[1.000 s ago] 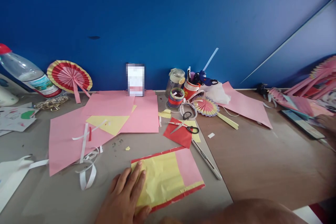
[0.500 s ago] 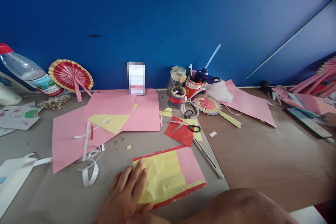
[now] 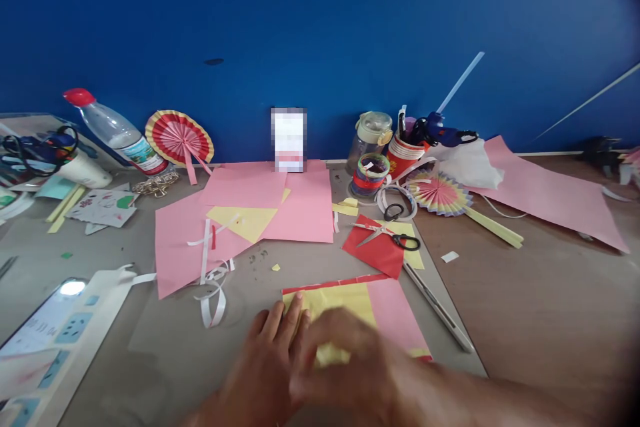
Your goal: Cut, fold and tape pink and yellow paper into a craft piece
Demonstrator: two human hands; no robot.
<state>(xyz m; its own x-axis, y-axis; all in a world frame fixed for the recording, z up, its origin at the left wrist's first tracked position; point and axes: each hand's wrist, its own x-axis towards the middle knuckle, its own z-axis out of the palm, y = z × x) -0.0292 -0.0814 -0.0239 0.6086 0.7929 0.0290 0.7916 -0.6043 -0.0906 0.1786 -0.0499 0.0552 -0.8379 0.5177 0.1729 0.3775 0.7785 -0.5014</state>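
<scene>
A rectangular pink paper sheet (image 3: 397, 313) with a yellow panel and red edging lies in front of me. My left hand (image 3: 265, 360) rests on its left end, fingers flat and stretched out. Over the sheet's middle is my right hand (image 3: 355, 360), bent and smeared by motion; whether its fingers hold anything cannot be made out. Both hands cover the sheet's lower left. Just beyond the sheet, black-handled scissors (image 3: 404, 240) lie opened on a red paper piece (image 3: 370, 250). A utility knife (image 3: 437, 307) lies to the right.
Pink sheets (image 3: 305, 220) and white strips (image 3: 215, 307) lie left of centre. Along the blue wall stand a phone (image 3: 289, 140), a jar (image 3: 370, 137), a red cup (image 3: 403, 157) and a bottle (image 3: 120, 137). Paper fans (image 3: 180, 140) are nearby.
My right hand has come in from the lower right over the sheet, beside my left hand. My left hand stays on the sheet. The view has turned left.
</scene>
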